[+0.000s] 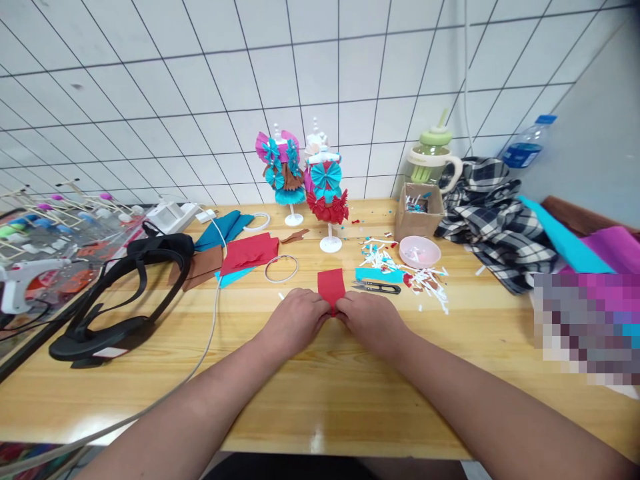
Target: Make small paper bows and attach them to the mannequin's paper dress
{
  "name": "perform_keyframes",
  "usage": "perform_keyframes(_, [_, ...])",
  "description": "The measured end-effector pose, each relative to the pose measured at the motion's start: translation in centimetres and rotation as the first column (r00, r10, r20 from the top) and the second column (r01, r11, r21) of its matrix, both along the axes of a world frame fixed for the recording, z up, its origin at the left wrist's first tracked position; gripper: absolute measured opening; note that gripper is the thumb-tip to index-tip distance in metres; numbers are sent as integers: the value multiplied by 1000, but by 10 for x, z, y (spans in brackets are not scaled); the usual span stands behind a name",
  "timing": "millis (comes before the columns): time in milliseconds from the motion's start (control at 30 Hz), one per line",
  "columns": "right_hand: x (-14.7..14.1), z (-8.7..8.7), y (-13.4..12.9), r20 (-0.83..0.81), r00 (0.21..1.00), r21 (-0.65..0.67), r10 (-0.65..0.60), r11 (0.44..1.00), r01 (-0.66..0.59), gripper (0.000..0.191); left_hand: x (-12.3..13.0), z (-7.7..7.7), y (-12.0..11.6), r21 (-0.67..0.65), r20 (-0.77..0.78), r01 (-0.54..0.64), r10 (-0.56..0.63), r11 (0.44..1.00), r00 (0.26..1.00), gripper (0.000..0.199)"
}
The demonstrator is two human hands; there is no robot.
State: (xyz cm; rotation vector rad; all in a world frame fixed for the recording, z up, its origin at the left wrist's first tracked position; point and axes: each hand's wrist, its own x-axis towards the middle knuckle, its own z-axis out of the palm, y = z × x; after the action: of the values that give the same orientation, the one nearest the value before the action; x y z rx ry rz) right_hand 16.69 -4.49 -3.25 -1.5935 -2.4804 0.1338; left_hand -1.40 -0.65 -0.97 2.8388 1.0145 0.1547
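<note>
A small piece of red crepe paper (331, 285) lies at the middle of the wooden table. My left hand (301, 319) pinches its near edge from the left, and my right hand (371, 319) pinches the same edge from the right. The fingertips of both hands almost meet, and the part between them is mostly hidden. Just right of the paper rest black thread snips (380, 287) and a turquoise strip (383, 274). Behind stand two mini dress forms, one in turquoise and red ruffles (327, 190), the other in magenta, brown and turquoise (286, 170).
Stacked red sheets (250, 253) and a white ring (281, 269) lie to the left, near a black head strap (150, 313) and a cable (213, 327). White scraps (383, 255), a pink bowl (420, 252), a cardboard box (419, 217) and checked cloth (480, 207) are to the right.
</note>
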Motion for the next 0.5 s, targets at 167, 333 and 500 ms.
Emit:
perform_keyframes(167, [-1, 2, 1, 27, 1000, -48, -1, 999, 2, 17, 1, -2, 0, 6, -20, -37, 37, 999, 999, 22])
perform_keyframes(333, [-2, 5, 0, 33, 999, -48, -15, 999, 16, 16, 1, -1, -1, 34, 6, -6, 6, 999, 1000, 22])
perform_keyframes(500, [-2, 4, 1, 39, 999, -55, -30, 998, 32, 14, 0, 0, -1, 38, 45, 2, -4, 999, 999, 21])
